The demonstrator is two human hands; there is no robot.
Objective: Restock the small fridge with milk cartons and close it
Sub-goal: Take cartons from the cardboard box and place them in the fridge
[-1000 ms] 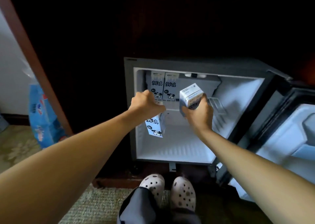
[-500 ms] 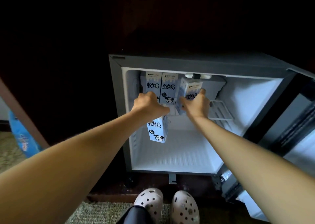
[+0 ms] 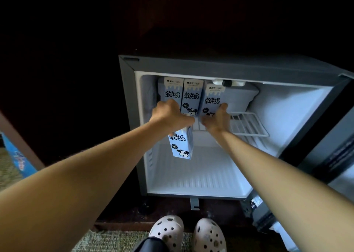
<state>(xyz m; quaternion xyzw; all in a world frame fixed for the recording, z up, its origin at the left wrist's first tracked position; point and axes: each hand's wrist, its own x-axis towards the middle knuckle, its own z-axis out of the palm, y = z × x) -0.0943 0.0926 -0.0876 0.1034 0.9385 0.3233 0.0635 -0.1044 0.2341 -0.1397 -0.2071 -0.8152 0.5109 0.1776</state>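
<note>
The small grey fridge (image 3: pixel 220 64) stands open with its white inside lit. Two blue-and-white milk cartons (image 3: pixel 172 92) (image 3: pixel 191 96) stand upright at the left of the wire shelf (image 3: pixel 249 125). A third carton (image 3: pixel 211 100) stands to their right, and my right hand (image 3: pixel 217 120) is wrapped around its lower part. My left hand (image 3: pixel 170 117) grips the top of a fourth carton (image 3: pixel 181 145), which hangs below shelf level in front of the lower compartment.
The fridge door (image 3: pixel 337 156) is swung open to the right. A blue package (image 3: pixel 17 156) leans at the far left by a wooden post. My feet in white clogs (image 3: pixel 187 234) stand on a woven mat in front of the fridge.
My right hand has carried its carton from mid-air onto the shelf and set it upright beside the other two. My left hand has kept its carton hanging below the shelf.
</note>
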